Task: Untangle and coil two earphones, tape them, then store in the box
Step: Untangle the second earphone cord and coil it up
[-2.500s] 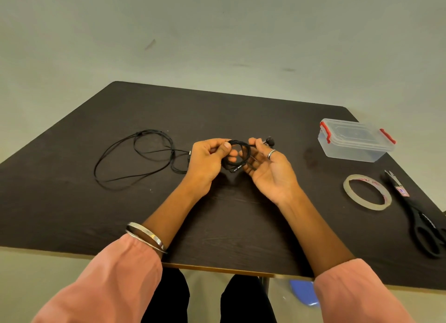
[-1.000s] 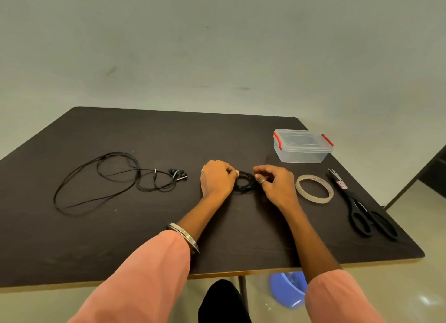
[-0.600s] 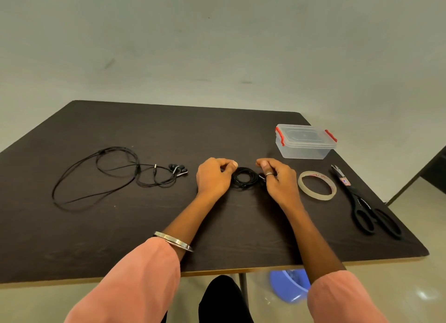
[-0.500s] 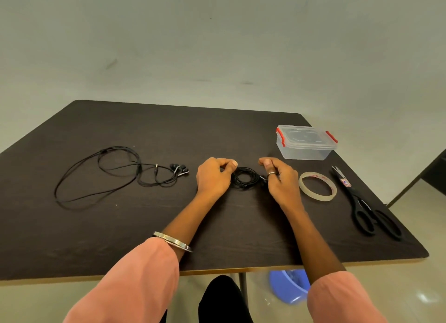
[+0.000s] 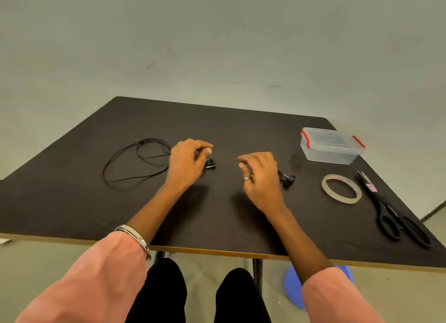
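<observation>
The coiled earphone (image 5: 286, 179) had just been set down on the desk (image 5: 217, 211) – it lay beside the right hand (image 5: 261, 178), whose loosely curled fingers held nothing. The left hand (image 5: 187, 163) had shifted to the loose earphone (image 5: 137, 163), its fingers curled over the earbuds (image 5: 210, 164) – a pinch could not be confirmed. Taping seemed deferred; the tape roll (image 5: 341, 188) and closed box (image 5: 331, 145) lay untouched.

Dark table (image 5: 241, 129): earphones (image 5: 135, 163), box (image 5: 330, 149), tape (image 5: 341, 188), scissors (image 5: 395, 214).

Coiled earphone (image 5: 286, 178) mostly hidden behind right hand (image 5: 261, 178); left hand (image 5: 185, 163) covers loose earphone (image 5: 135, 163) end; both grips unclear.
</observation>
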Available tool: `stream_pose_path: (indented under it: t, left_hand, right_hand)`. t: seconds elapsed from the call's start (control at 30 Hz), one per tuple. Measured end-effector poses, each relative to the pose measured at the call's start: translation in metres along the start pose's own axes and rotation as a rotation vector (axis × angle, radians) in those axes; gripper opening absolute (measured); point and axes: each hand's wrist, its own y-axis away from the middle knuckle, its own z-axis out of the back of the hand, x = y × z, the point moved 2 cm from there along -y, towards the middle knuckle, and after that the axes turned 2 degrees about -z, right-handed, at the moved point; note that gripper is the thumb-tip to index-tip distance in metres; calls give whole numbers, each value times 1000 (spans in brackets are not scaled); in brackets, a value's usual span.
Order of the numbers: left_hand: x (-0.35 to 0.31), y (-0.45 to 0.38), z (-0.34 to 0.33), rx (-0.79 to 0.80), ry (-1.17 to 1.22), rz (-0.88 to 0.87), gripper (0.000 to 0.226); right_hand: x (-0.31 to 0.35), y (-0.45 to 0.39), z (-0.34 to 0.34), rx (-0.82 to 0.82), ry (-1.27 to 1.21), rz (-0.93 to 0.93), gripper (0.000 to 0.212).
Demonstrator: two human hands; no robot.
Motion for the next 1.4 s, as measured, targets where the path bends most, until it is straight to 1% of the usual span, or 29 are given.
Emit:
stream_pose_path:
  t: [0.07, 0.17, 0.2, 0.27, 0.33, 0.43, 0.5, 0.57, 0.63, 0.7, 0.73, 0.8, 0.87, 0.9, 0.93, 1.0, 1.07, 1.1, 1.17, 1.2, 1.23, 1.27, 1.33, 1.4]
  left_hand:
    - [23, -2, 18, 46, -174, 20, 13]
    - [49, 2, 38, 98, -290, 68, 16]
    - [55, 5, 43, 119, -318, 63, 16]
    - [62, 11, 45, 172, -375, 61, 19]
    - [62, 16, 46, 197, -386, 58, 20]
    - [63, 17, 44, 254, -393, 27, 25]
    - [63, 17, 44, 294, -400, -1, 26]
    - [63, 18, 44, 252, -389, -26, 18]
    - [64, 19, 44, 200, -385, -25, 10]
    - [66, 18, 43, 167, -381, 4, 9]
    - [66, 18, 43, 147, -361, 31, 11]
    - [65, 16, 46, 101, -268, 110, 15]
    - [64, 16, 50, 24, -166, 152, 17]
    - [65, 17, 52, -25, -128, 155, 17]
    - [67, 17, 55, -72, -92, 155, 17]
    - [70, 18, 56, -125, -43, 151, 17]
    - [70, 19, 56, -125, -42, 109, 17]
    - [68, 20, 56, -109, -56, 71, 16]
    - [64, 21, 55, -58, -78, -7, 14]
    - [62, 21, 54, -36, -74, -40, 10]
    - [61, 21, 54, -25, -63, -64, 9]
    - [61, 21, 54, -24, -47, -77, 9]
    - [60, 21, 54, -36, -20, -76, 13]
    - [59, 22, 54, -13, -36, -78, 18]
  right_hand:
    - [18, -6, -23, 161, -15, 39, 19]
    - [39, -16, -55, 425, 23, 44, 35]
    - [44, -18, -66, 480, 61, 39, 38]
    - [48, -21, -80, 530, 117, 6, 36]
    - [48, -20, -84, 489, 110, -17, 30]
    - [42, -18, -84, 353, 85, 19, 15]
    - [40, -18, -81, 295, -38, -29, 10]
    - [39, -19, -75, 205, -186, -131, 11]
    - [35, -22, -69, 64, -269, -257, 13]
    - [29, -23, -66, -79, -329, -408, 11]
    - [27, -24, -66, -123, -355, -485, 11]
    - [24, -24, -66, -147, -431, -615, 9]
    - [24, -24, -68, -109, -493, -677, 18]
    - [26, -23, -67, -92, -481, -657, 23]
    - [28, -23, -67, -83, -420, -597, 26]
    - [35, -24, -66, -65, -271, -416, 27]
    - [43, -23, -65, -12, -229, -218, 29]
    - [48, -23, -65, 44, -243, -132, 33]
    - [57, -19, -67, 218, -249, -16, 44]
    - [61, -18, -69, 299, -229, 10, 46]
    - [62, -16, -72, 344, -198, 23, 42]
    - [61, -16, -75, 340, -166, 38, 32]
    - [58, -18, -75, 245, -172, 51, 14]
    - [53, -20, -72, 108, -258, 29, 13]
